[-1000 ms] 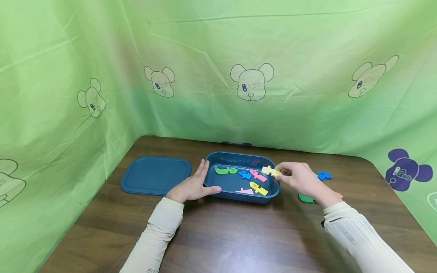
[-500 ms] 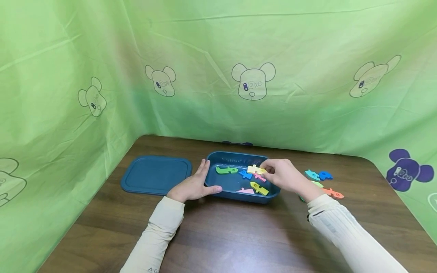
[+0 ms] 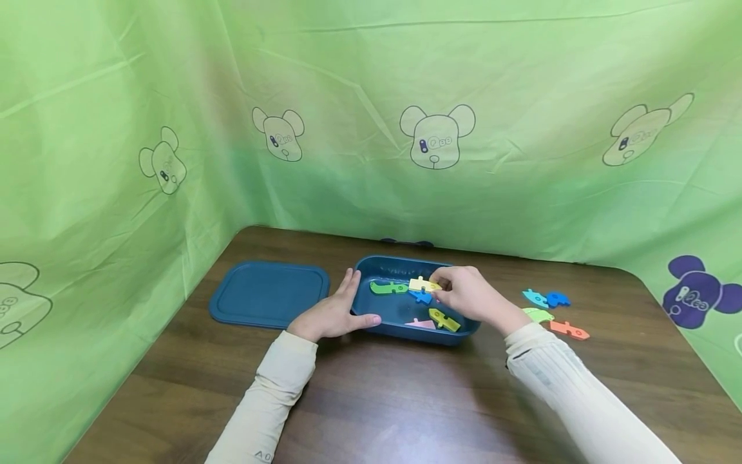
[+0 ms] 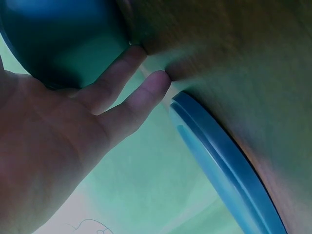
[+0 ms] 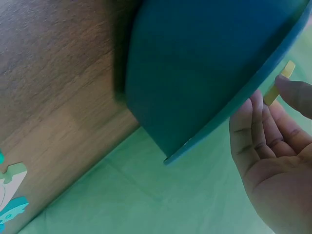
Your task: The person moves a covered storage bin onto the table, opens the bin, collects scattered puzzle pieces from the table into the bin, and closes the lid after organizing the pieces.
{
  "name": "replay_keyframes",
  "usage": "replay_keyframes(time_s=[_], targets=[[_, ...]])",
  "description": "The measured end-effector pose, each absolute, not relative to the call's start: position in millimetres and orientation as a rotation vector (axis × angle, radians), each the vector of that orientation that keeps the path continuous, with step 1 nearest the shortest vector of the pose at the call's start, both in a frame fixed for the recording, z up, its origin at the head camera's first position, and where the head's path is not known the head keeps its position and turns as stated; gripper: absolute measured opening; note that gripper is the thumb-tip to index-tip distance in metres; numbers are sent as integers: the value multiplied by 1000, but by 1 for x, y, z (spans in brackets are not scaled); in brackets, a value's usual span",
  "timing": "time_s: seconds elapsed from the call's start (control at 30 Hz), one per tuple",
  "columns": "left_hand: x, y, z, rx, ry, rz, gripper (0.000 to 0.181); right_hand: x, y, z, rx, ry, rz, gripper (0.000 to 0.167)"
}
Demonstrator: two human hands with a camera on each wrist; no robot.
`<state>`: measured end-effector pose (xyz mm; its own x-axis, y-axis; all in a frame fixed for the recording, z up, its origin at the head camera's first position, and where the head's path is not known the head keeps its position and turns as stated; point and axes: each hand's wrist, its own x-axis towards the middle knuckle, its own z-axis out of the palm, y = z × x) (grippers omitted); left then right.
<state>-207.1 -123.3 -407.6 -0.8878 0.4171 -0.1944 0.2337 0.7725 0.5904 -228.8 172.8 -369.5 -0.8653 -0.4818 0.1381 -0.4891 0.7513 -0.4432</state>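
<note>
The right hand (image 3: 471,298) pinches a pale yellow puzzle piece (image 3: 421,284) over the blue box (image 3: 388,330). In the right wrist view the yellow piece (image 5: 279,84) is between thumb and fingers of that hand (image 5: 278,170), above the box rim. The left hand (image 3: 332,314) rests against the box's left end, fingers straight and thumb along the front wall; the left wrist view shows this hand (image 4: 53,141) beside the box. Inside lie a green piece (image 3: 385,289), a blue piece (image 3: 420,297), a yellow piece (image 3: 444,320) and a pink piece (image 3: 422,323).
A blue lid (image 3: 269,293) lies on the wooden table (image 3: 371,399) left of the box. Right of the box are a light blue piece (image 3: 534,298), a darker blue piece (image 3: 558,299), a light green piece (image 3: 538,314) and an orange piece (image 3: 570,330). A green curtain (image 3: 348,193) stands behind.
The right hand has moved left over the box with the pale yellow piece, which now partly covers the blue piece. More pieces on the right show. The left hand has stayed against the box.
</note>
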Motion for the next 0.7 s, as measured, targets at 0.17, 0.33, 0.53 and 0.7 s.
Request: replay_keyframes(time_s=[0.17, 0.33, 0.53, 0.7], targets=[[-208, -124, -407, 502, 2657, 819, 107, -232, 169, -372, 835, -2913, 708, 9], [-208, -124, -407, 506, 2654, 819, 106, -234, 166, -376, 838, -2915, 691, 7], [-208, -124, -409, 510, 2662, 821, 107, -236, 163, -380, 838, -2937, 671, 9], [-209, -125, -410, 518, 2658, 826, 107, -236, 161, -382, 836, -2997, 658, 9]])
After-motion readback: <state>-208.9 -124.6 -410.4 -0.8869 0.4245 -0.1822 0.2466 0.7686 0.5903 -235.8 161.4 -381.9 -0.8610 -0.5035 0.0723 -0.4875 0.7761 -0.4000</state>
